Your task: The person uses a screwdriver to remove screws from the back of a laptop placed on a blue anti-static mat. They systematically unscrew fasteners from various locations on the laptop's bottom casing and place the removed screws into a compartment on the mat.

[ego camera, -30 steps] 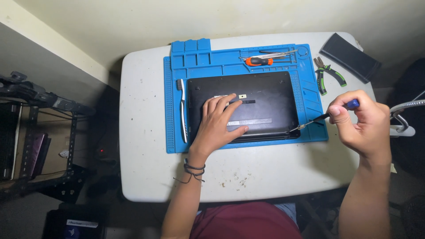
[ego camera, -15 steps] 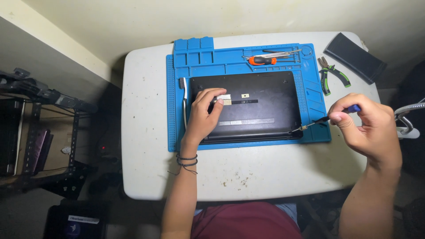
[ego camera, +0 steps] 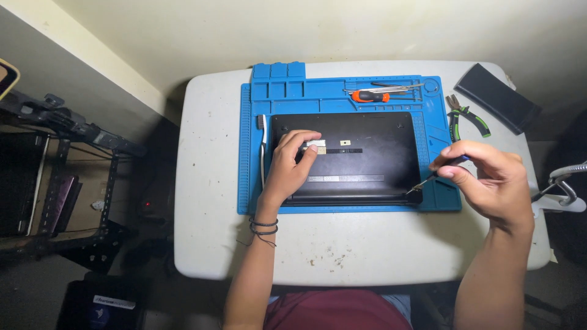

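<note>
A black laptop (ego camera: 361, 156) lies bottom-up on the blue mat (ego camera: 247, 153). The left hand (ego camera: 292, 164) presses flat on it, fingers loose, gripping nothing. The right hand (ego camera: 489, 177) pinches a screwdriver (ego camera: 435, 175) at its corner.

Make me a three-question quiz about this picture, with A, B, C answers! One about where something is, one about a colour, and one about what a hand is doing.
1. Where do the pliers lie?
A. on the laptop
B. on the table, right of the mat
C. on the floor

2. What colour is the mat?
A. blue
B. red
C. yellow

3. What is the right hand doing?
A. resting flat and open
B. holding a cup
C. gripping a screwdriver

Answers:
1. B: the pliers sit on the white table, just past the mat's right edge.
2. A: the mat under the black laptop is blue.
3. C: the fingers pinch the screwdriver, its tip at the laptop's near right corner, while the left hand rests on the laptop.
</note>
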